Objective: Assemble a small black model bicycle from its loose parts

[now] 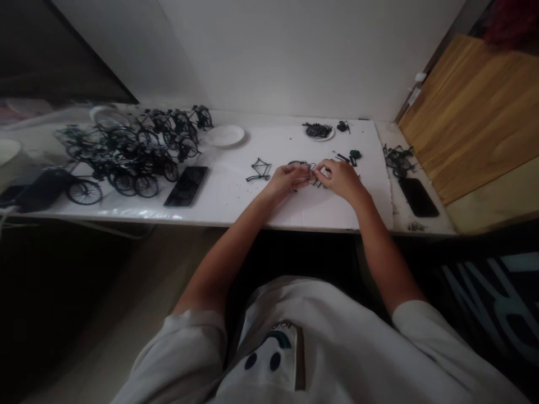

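Note:
Both my hands are close together over the white board (pixel 295 209). My left hand (pixel 290 178) is closed on a small dark wire-like part (pixel 312 167). Right beside it, my right hand (pixel 337 175) has its fingers pinched at the edge of that part; whatever lies between the fingertips is too small to make out. To the left of my hands lies a small dark bicycle frame (pixel 260 169). Thin dark pieces lie under my right hand, partly covered by it. Black parts (pixel 353 157) are just behind my right hand.
Several small model bicycles (pixel 126 151) crowd the left side, near a phone (pixel 186 186) and a white plate (pixel 225 136). A dish of black parts (pixel 319 131) stands at the back. Another phone (pixel 418 197) and dark green parts (pixel 399 160) lie right, beside a wooden panel (pixel 475 118).

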A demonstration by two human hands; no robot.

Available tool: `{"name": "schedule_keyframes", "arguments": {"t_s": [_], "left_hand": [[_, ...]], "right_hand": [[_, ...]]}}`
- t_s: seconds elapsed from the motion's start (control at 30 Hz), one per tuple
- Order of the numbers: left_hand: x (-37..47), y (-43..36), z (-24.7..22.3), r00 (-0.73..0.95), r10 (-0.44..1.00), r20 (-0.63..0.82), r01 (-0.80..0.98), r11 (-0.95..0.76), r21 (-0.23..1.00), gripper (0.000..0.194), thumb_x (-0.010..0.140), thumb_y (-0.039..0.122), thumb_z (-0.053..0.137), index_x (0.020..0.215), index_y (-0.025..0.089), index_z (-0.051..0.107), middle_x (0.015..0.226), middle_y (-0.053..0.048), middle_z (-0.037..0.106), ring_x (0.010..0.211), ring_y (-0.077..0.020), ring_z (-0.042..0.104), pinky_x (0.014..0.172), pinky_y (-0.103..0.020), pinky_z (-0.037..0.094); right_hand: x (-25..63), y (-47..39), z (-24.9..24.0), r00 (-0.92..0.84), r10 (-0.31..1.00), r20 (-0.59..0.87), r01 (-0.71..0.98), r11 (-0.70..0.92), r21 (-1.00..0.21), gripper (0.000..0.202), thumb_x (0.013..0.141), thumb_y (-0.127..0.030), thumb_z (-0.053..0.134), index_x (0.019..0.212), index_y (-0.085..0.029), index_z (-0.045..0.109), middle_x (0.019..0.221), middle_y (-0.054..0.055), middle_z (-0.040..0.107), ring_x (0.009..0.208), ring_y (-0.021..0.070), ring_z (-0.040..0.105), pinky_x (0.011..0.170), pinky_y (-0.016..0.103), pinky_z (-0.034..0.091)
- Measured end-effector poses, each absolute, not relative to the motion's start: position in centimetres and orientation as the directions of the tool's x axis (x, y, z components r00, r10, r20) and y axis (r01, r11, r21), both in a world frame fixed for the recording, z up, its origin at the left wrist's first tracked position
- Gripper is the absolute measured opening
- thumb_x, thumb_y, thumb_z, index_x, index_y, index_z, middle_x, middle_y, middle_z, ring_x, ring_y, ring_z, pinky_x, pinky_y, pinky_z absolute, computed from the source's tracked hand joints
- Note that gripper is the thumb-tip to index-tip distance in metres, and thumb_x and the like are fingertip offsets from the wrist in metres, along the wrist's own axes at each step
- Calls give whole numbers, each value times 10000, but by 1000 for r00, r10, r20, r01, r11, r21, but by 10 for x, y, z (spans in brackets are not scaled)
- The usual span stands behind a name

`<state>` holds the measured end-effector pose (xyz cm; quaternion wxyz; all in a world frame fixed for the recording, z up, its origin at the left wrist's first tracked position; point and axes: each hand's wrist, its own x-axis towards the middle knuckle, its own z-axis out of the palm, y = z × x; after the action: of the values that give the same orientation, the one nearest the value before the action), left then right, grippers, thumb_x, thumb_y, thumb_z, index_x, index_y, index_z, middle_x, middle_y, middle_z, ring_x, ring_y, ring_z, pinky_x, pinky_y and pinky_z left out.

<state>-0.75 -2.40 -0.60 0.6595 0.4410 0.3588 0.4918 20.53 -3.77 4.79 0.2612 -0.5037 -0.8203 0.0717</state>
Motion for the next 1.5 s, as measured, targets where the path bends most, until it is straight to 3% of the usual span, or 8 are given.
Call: {"name": "schedule_keyframes", "arguments": {"t_s": [0.17,0.3,0.57,0.97,1.1,1.27,1.5], "left_hand": [[-8,-20,-9,252,967,-30,-363,124,924,379,819,427,954,1047,149,834,1125,-127,846,1055,-216,821,933,-288,620],[-8,-20,-10,225,974,-25,-377,111,920,401,774,424,980,1026,147,836,1080,-116,849,1002,-203,821,918,-290,624],[-8,-21,-8,255,967,-20,-340,109,934,352,832,419,942,1036,153,835,1118,-120,847,1042,-202,817,908,-286,629],[-7,-23,-6,237,971,-41,-300,113,947,343,823,417,939,1013,147,844,1117,-125,845,1075,-213,799,949,-314,633],[-9,-21,-10,245,969,-26,-290,99,952,366,823,452,943,1024,163,843,1151,-131,841,1142,-239,793,998,-346,622],[-8,-23,-9,244,970,1,-295,73,953,365,818,464,944,1030,183,848,1132,-109,843,1125,-223,790,990,-335,614],[-6,-24,-5,205,979,-14,-321,80,944,329,823,415,959,1040,201,832,1032,-54,835,987,-148,794,922,-287,615]], "right_hand": [[202,-33,39,-342,852,396,823,475,-311,176,1038,-299,689,1124,-224,823,762,29,722,714,192,619,721,311,383],[203,-30,35,-362,836,412,794,509,-334,173,1045,-310,701,1126,-234,834,764,22,734,704,181,630,725,310,390],[206,-23,28,-362,803,473,750,552,-365,163,1020,-293,741,1107,-256,873,868,42,815,742,189,660,746,314,418],[200,-27,27,-368,814,450,799,524,-294,132,1022,-274,679,1094,-223,777,762,23,728,700,200,653,722,318,400],[200,-26,23,-346,834,429,748,522,-411,129,1037,-300,652,1128,-225,704,793,16,711,703,191,649,697,306,408],[202,-22,19,-319,829,459,554,556,-619,139,1062,-358,617,1093,-226,646,712,-28,615,603,153,539,646,300,396],[196,-22,14,-329,816,475,459,577,-675,235,1087,-474,583,1116,-246,628,763,-19,632,658,159,570,670,302,425]]}}
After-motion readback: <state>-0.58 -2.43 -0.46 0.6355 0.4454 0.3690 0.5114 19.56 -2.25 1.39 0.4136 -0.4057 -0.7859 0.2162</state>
